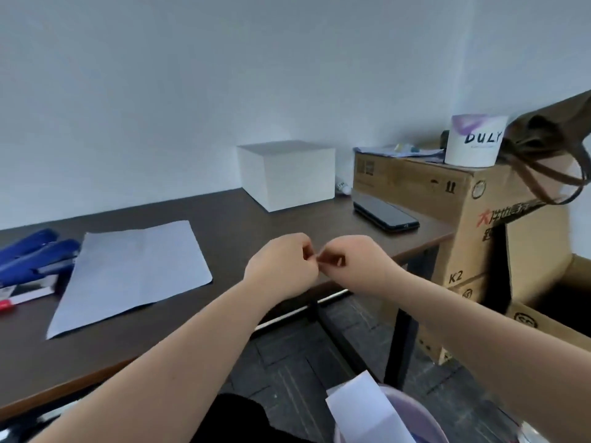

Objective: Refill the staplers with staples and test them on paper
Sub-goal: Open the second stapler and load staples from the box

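My left hand and my right hand meet above the table's front edge, fingertips pinched together on something tiny between them; what it is I cannot make out. Two blue staplers lie at the far left of the dark table, beside a white sheet of paper spread flat. A small box with a red mark lies in front of the staplers.
A white box stands at the back by the wall. A black phone lies at the right end. Cardboard cartons with a paper roll and a brown bag stand right. A bin with paper sits below.
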`<action>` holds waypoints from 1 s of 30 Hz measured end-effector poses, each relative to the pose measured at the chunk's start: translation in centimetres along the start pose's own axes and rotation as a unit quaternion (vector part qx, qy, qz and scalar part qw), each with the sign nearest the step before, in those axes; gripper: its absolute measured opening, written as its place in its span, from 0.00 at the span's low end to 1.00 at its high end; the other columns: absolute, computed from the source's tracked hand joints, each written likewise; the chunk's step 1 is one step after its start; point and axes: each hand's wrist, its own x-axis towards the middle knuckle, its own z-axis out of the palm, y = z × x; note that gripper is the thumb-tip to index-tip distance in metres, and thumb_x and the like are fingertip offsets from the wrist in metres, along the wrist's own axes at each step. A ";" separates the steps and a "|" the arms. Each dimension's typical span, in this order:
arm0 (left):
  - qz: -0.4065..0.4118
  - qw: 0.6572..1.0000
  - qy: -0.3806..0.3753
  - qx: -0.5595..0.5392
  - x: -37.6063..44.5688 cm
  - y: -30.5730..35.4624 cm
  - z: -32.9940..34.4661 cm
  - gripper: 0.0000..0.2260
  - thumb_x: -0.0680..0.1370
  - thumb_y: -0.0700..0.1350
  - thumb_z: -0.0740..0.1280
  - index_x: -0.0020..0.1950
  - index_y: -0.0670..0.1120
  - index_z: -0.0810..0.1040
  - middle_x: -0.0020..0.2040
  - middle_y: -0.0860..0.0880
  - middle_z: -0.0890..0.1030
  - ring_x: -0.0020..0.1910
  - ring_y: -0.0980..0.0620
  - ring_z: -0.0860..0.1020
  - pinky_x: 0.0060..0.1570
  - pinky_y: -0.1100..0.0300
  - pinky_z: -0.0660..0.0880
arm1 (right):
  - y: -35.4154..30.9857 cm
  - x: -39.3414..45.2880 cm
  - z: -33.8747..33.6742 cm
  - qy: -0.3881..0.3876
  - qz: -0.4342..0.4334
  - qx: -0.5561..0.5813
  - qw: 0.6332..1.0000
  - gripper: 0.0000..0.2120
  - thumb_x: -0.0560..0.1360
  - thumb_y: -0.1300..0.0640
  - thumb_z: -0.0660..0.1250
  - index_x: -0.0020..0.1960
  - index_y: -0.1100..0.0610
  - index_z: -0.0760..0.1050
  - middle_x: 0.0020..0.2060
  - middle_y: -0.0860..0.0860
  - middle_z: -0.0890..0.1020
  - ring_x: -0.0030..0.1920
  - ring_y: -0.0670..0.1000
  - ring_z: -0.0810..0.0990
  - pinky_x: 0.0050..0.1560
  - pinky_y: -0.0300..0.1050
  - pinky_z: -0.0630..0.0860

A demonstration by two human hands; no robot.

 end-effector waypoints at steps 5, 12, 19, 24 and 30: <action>-0.081 0.994 0.041 0.052 -0.2 -6.0 -4.4 0.05 0.75 0.49 0.62 0.39 0.54 0.72 0.41 0.54 0.77 0.44 0.50 0.75 0.41 0.59 0.69 | -5.0 6.5 2.9 -0.020 -0.051 0.024 0.998 0.08 0.74 0.54 0.67 0.47 0.58 0.82 0.44 0.52 0.84 0.44 0.50 0.79 0.46 0.43 0.73; -0.192 0.971 0.070 0.125 -0.5 -17.2 -9.3 0.05 0.77 0.49 0.60 0.44 0.51 0.74 0.45 0.52 0.80 0.45 0.49 0.76 0.40 0.58 0.71 | -10.8 15.4 11.0 -0.082 -0.064 0.082 0.991 0.06 0.73 0.55 0.66 0.46 0.57 0.80 0.42 0.48 0.82 0.44 0.48 0.78 0.44 0.40 0.73; -0.267 0.948 0.099 0.141 -1.7 -26.5 -12.8 0.07 0.77 0.47 0.61 0.52 0.49 0.76 0.47 0.51 0.81 0.44 0.51 0.79 0.46 0.56 0.79 | -14.2 22.2 17.4 -0.099 -0.065 0.131 0.984 0.06 0.73 0.59 0.64 0.44 0.58 0.80 0.45 0.50 0.84 0.48 0.51 0.80 0.50 0.44 0.76; -0.290 0.923 0.180 0.177 -1.5 -31.2 -15.4 0.06 0.76 0.49 0.63 0.50 0.49 0.76 0.50 0.51 0.78 0.52 0.49 0.75 0.49 0.54 0.74 | -15.4 25.8 19.6 -0.105 -0.067 0.116 0.985 0.07 0.73 0.60 0.63 0.44 0.58 0.80 0.45 0.50 0.84 0.48 0.51 0.80 0.51 0.47 0.77; -0.305 0.911 0.218 0.170 -1.1 -34.9 -18.3 0.15 0.75 0.54 0.66 0.59 0.50 0.73 0.57 0.50 0.76 0.59 0.47 0.73 0.57 0.50 0.74 | -16.0 28.3 21.1 -0.101 -0.087 0.088 0.987 0.09 0.73 0.61 0.62 0.37 0.53 0.76 0.36 0.44 0.78 0.43 0.49 0.77 0.45 0.43 0.74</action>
